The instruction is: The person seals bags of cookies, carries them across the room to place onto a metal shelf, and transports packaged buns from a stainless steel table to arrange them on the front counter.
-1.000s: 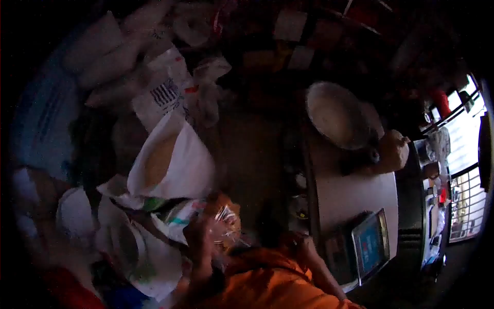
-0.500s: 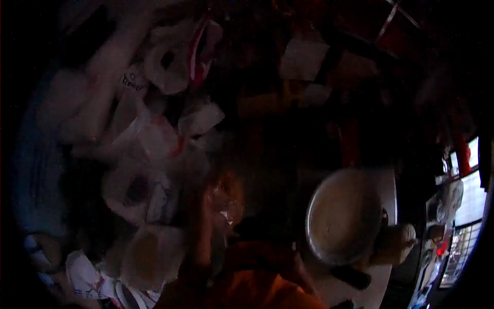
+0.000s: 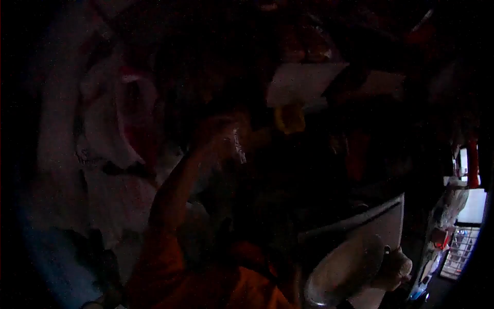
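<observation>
The view is very dark. My left hand [image 3: 222,131] is reached out forward at the end of a bent arm in an orange sleeve [image 3: 159,257]. Its fingers look closed, and a small shiny, crinkled strip [image 3: 239,147] shows at them; what it belongs to is too dark to make out. Beyond the hand lies deep shadow. My right hand does not show. A wide, shallow round pan [image 3: 342,270] with a pale inside sits at the lower right, on my right side.
Pale bags or sacks [image 3: 116,195], one with a red-pink edge, fill the left. A pale box-like thing [image 3: 303,85] and a small yellow item [image 3: 290,119] are ahead. The pan is by a light-edged surface [image 3: 393,219] and a beige bundle [image 3: 396,270]. A barred window [image 3: 460,252] is far right.
My left hand has moved forward and up, away from my body, with the arm stretching out. The view has shifted, so the pan appears lower and more slanted.
</observation>
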